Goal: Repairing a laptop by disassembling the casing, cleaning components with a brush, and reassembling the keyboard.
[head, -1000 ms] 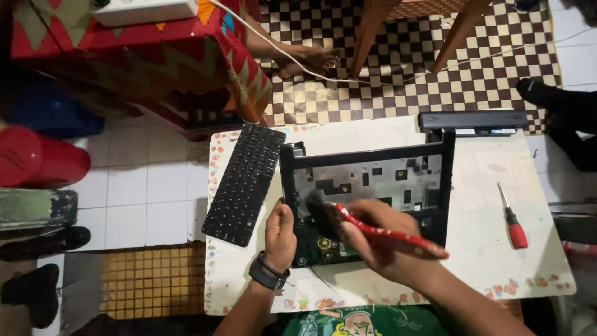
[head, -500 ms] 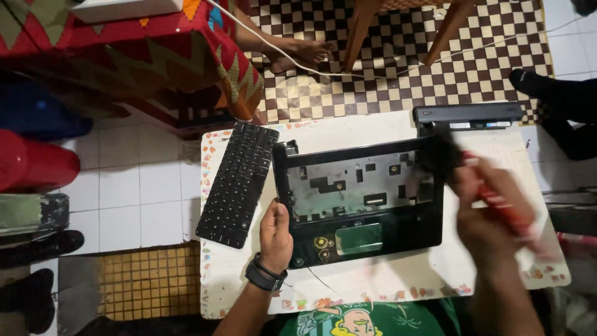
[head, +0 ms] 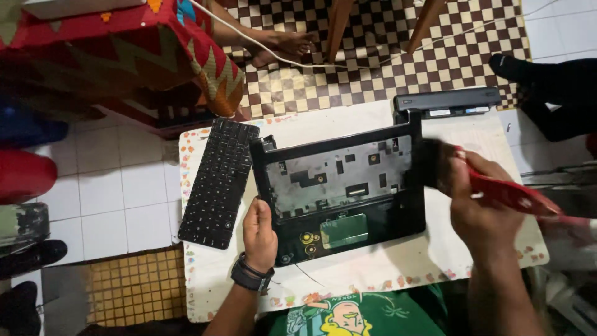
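- Black plastic laptop shell (head: 339,186), keyboard out, lies mid-table; I judge it light, stiff, and brittle at its thin edges, best held by the palm rest.
- Left hand (head: 259,229) presses flat on its near-left corner.
- Right hand (head: 482,208) is closed around a red-handled brush (head: 507,194), I think; the view blurs there.
- Removed keyboard (head: 217,180) rests left of it; a battery (head: 448,102) crowds the far edge.

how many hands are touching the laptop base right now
1. The left hand presses on the laptop base at its lower left corner. The right hand, blurred, holds a red-handled brush beside its right edge.
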